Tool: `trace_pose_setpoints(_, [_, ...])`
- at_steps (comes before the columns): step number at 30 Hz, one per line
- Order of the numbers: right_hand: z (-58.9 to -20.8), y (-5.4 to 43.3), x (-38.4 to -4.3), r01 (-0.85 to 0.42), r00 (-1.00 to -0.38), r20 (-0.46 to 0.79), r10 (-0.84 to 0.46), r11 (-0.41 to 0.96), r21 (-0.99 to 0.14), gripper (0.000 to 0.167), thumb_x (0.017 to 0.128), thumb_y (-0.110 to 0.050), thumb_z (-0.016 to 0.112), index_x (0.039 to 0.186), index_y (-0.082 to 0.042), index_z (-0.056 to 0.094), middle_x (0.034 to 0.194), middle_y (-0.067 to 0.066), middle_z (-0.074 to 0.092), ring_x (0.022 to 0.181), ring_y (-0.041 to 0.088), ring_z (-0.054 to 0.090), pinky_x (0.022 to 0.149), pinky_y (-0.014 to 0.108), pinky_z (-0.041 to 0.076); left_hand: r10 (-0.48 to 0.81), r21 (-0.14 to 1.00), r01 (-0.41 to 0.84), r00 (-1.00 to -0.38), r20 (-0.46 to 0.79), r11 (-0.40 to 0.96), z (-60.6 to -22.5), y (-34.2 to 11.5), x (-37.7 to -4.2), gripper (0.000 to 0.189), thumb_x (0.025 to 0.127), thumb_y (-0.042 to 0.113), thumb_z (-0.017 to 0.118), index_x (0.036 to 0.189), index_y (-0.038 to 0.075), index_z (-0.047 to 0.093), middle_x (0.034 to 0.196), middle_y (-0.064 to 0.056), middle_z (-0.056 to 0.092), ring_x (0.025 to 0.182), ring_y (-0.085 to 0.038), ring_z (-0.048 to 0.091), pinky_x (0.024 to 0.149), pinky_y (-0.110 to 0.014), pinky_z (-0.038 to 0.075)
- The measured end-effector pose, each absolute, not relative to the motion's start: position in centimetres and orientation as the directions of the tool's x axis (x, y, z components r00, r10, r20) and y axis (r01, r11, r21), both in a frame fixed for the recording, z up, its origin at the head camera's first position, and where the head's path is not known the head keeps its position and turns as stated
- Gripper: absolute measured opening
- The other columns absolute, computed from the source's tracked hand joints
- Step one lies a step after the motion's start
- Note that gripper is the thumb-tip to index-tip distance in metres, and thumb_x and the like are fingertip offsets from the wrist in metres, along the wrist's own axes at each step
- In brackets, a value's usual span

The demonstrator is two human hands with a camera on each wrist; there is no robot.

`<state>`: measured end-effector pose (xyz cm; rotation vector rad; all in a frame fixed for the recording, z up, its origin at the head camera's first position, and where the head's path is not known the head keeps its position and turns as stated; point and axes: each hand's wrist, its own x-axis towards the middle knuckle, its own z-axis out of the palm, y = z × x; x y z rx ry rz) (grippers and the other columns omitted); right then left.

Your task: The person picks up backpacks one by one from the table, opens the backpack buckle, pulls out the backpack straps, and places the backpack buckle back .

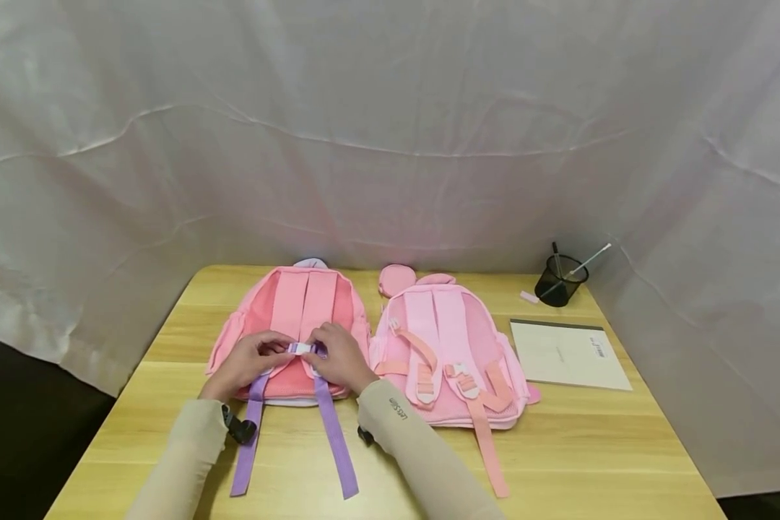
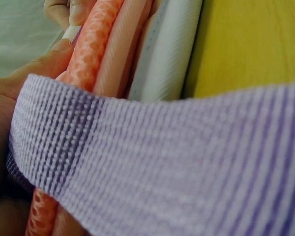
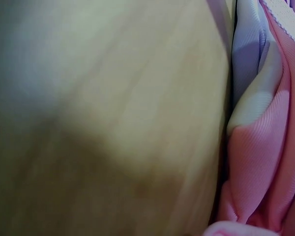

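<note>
A coral-pink backpack lies back side up on the left half of the table. Over its middle, both hands meet at a small white buckle on purple webbing. My left hand pinches the buckle's left end between thumb and fingers; my right hand grips the right end. Two purple straps trail toward the table's front edge. Up close in the left wrist view, a purple strap crosses in front of the backpack's mesh edge. The right wrist view shows mostly tabletop and the bag's pink side fabric.
Touching it on the right is a lighter pink backpack with orange straps and a round pink pouch. Farther right lie a cream notepad, a black mesh pen cup and a small pink eraser-like block. Grey curtains surround the table.
</note>
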<state>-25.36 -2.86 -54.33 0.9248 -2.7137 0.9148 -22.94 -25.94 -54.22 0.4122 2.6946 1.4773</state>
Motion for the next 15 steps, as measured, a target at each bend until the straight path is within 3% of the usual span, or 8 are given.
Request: trace_pose_setpoints(15, [-54.49,-2.79,-25.29,-0.597,-0.800,0.333,-0.500,0.609,-0.522,0.012,0.092,-0.030,0.078,0.094,-0.021,0.071,0.094,-0.007,0.061,0.092,0.010,0.053,0.082,0.024,0.045,0.255,0.838,0.227,-0.961,0.109,0.496,-54.34,-25.87,-22.75,0.028,0.091,0.021,0.081,0.117,0.012,0.075,0.106,-0.006,0.074,0.089,-0.012,0.065,0.080,-0.023,0.053])
